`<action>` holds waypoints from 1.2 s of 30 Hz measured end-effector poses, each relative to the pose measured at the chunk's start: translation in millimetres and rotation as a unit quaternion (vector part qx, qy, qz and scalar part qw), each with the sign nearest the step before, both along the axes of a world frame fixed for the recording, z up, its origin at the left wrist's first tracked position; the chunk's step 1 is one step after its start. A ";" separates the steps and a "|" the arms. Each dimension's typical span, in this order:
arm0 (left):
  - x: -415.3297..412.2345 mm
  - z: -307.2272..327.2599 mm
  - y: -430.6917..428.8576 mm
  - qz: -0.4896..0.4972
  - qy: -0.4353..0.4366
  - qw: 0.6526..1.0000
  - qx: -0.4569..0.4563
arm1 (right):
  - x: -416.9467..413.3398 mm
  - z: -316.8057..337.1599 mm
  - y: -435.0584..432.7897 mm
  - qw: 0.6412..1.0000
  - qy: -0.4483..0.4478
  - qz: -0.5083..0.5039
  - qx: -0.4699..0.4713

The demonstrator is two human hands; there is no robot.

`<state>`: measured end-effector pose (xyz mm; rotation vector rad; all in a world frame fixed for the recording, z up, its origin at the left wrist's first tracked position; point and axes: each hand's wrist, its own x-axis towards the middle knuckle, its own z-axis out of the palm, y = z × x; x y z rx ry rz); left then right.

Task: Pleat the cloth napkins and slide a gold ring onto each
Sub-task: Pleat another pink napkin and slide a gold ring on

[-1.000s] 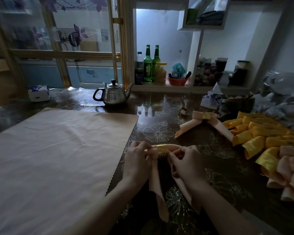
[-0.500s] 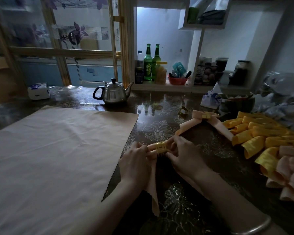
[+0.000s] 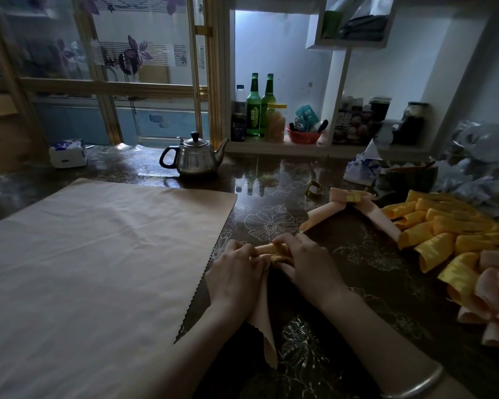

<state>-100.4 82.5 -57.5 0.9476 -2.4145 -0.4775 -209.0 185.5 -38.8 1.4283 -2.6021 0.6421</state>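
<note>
Dark flowery table (image 3: 357,254) under everything. Left of the left hand (image 3: 236,275) there's a big peach cloth (image 3: 98,269) spread flat, its zigzag edge just beside that hand. Off to the right of the right hand (image 3: 308,263), well apart, is a pile (image 3: 450,234) of yellow and pink pleated napkins. Way out past both hands stands a steel teapot (image 3: 195,158). Just beyond the right hand lies a done napkin (image 3: 329,211), peach, bent in a V with a gold band (image 3: 353,197) round its middle. A spare ring (image 3: 314,189) sits on the table just past that.

Between the hands is the napkin (image 3: 264,321), pleated into a narrow strip, its tail trailing back under the left hand. The left hand pinches the strip. The right hand's fingers are curled round the ring (image 3: 280,251), which sits on the napkin right between the two hands.
</note>
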 end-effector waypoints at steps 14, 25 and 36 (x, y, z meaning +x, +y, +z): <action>-1.2 -7.4 -3.6 -0.025 0.020 0.997 -0.065 | 3.3 -7.3 -1.8 0.996 -0.014 -0.063 -0.065; -16.3 -3.7 -7.6 -0.077 0.079 0.993 0.041 | -19.4 9.8 9.0 0.999 -0.020 0.012 0.023; -26.7 -10.7 3.9 -0.015 0.107 0.993 0.043 | -22.0 4.5 8.4 0.992 -0.108 -0.070 -0.015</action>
